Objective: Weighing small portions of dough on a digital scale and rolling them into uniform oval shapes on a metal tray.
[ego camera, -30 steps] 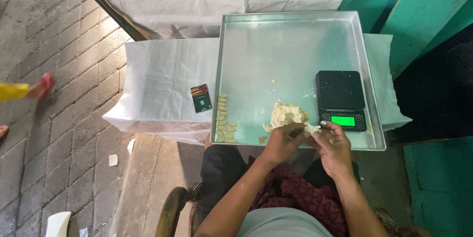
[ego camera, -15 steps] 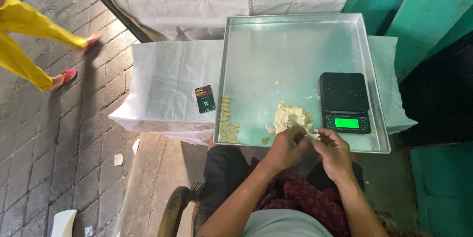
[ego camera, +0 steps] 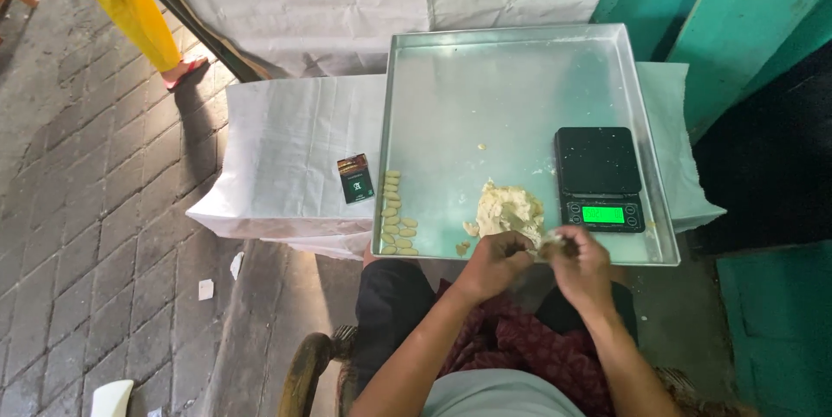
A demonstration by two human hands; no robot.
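Observation:
A pale lump of dough [ego camera: 507,209] lies near the front edge of a large metal tray [ego camera: 485,87]. Both hands work at that edge, fingertips together. My left hand [ego camera: 492,265] and my right hand [ego camera: 579,263] pinch a small piece of dough [ego camera: 549,246] between them. Several small shaped dough pieces [ego camera: 394,213] lie in a column along the tray's left side. A black digital scale [ego camera: 600,178] with a lit green display stands on the tray's right.
The tray rests on a table under a white cloth [ego camera: 286,157]. A small dark packet [ego camera: 355,179] lies on the cloth left of the tray. A person in yellow trousers [ego camera: 130,1] stands on the brick floor at upper left. Teal wall [ego camera: 745,1] at right.
The person in yellow has walked further away toward the top left. My hands stay together at the tray's front edge, still working the small dough piece.

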